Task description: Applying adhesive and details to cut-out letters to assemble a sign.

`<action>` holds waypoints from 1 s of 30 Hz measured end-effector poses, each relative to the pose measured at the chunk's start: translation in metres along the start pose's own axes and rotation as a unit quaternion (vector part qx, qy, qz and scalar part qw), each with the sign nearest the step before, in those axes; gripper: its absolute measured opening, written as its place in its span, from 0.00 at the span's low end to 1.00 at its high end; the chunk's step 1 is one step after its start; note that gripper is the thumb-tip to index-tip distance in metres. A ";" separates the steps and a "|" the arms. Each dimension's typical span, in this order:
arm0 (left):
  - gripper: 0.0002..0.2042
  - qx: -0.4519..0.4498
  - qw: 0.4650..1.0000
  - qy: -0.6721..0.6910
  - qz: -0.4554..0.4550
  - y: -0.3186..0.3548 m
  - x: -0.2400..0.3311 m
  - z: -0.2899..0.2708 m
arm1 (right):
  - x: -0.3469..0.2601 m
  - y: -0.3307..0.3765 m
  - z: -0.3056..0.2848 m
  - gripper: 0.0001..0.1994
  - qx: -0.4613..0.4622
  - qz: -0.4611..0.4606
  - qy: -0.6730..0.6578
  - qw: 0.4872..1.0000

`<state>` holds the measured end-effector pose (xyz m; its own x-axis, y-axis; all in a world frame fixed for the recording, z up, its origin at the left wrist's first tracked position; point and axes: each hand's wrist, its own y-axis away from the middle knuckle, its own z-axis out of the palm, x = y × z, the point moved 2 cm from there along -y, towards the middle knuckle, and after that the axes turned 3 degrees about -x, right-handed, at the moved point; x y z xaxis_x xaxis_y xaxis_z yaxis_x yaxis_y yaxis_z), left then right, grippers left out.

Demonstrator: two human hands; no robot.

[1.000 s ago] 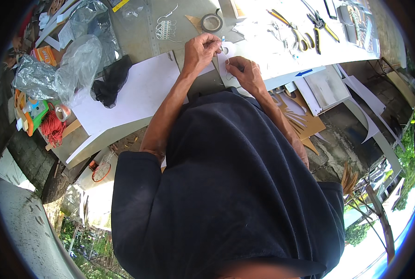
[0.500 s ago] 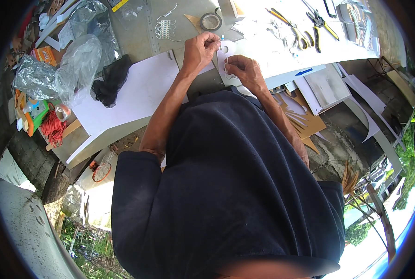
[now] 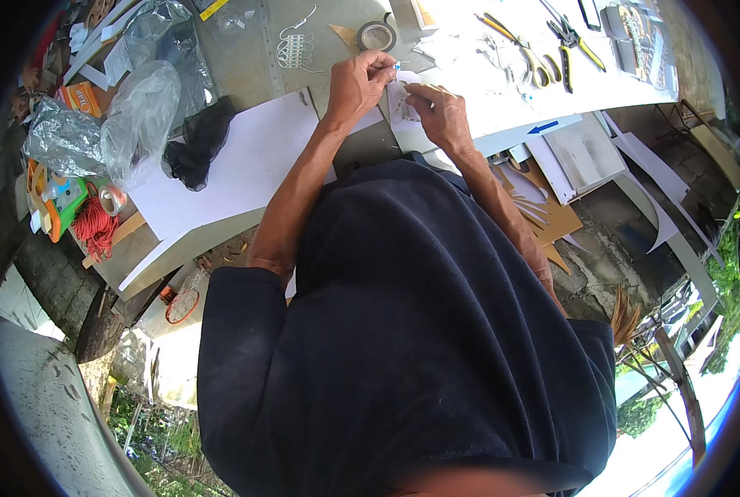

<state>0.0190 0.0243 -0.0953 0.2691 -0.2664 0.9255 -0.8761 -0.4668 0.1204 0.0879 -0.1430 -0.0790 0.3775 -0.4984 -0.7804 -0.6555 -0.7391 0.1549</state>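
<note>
My left hand is closed in a pinch on a small white piece with a blue part, held over the near edge of the table. Just to its right, my right hand also has its thumb and forefinger pressed together. What those fingers hold is too small to make out; thin white wire seems to run close by. Beneath both hands lies a white sheet. A roll of black tape rests just beyond my left hand, and a row of white wired modules lies to its left.
Orange-handled pliers, scissors and yellow-black cutters lie on the right of the table. Clear plastic bags, black mesh cloth and a red cord coil crowd the left. A grey panel stands at the right.
My right hand has shifted slightly up and its fingers have turned nearer the left fingertips. The left hand has moved slightly, still pinching the small piece.
</note>
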 end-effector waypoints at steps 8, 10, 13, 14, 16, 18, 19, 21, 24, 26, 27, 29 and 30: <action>0.06 -0.004 0.998 0.046 -0.036 0.001 -0.009 -0.001 | 0.008 0.039 -0.012 0.09 -0.027 -0.051 0.133 0.989; 0.06 -0.001 0.998 0.046 -0.037 0.001 -0.011 -0.003 | 0.004 0.044 -0.013 0.09 -0.022 -0.073 0.161 0.984; 0.06 0.004 0.998 0.045 -0.038 0.003 -0.011 -0.004 | 0.005 0.047 -0.011 0.08 -0.004 -0.105 0.200 0.974; 0.06 0.008 0.998 0.044 -0.040 0.003 -0.010 -0.005 | 0.007 0.048 -0.011 0.07 0.008 -0.115 0.213 0.970; 0.06 0.006 0.997 0.051 -0.051 0.005 -0.013 -0.007 | 0.011 0.048 -0.009 0.06 0.004 -0.118 0.220 0.968; 0.07 0.004 0.996 0.057 -0.062 0.007 -0.013 -0.010 | 0.014 0.047 -0.009 0.06 -0.001 -0.122 0.228 0.966; 0.08 0.003 0.996 0.059 -0.073 0.009 -0.012 -0.012 | 0.015 0.046 -0.009 0.05 0.005 -0.119 0.211 0.970; 0.09 0.001 0.995 0.061 -0.083 0.012 -0.009 -0.014 | 0.016 0.046 -0.010 0.04 0.013 -0.116 0.194 0.974; 0.12 0.021 0.992 0.082 -0.096 0.016 -0.008 -0.019 | 0.018 0.046 -0.013 0.04 0.020 -0.094 0.156 0.983; 0.14 0.018 0.992 0.075 -0.101 0.018 -0.012 -0.022 | 0.019 0.045 -0.015 0.04 0.020 -0.097 0.151 0.984; 0.14 0.017 0.992 0.075 -0.101 0.019 -0.013 -0.022 | 0.019 0.045 -0.015 0.04 0.021 -0.097 0.151 0.984; 0.15 0.023 0.991 0.091 -0.095 0.019 -0.016 -0.022 | 0.021 0.044 -0.014 0.05 0.019 -0.083 0.146 0.986; 0.15 0.024 0.991 0.092 -0.095 0.020 -0.016 -0.022 | 0.020 0.044 -0.014 0.05 0.019 -0.084 0.147 0.985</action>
<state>-0.0116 0.0382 -0.0997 0.3456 -0.0143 0.9383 -0.7956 -0.5346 0.2849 0.0758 -0.1916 -0.0795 0.6517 -0.4846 -0.5835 -0.5897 -0.8075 0.0121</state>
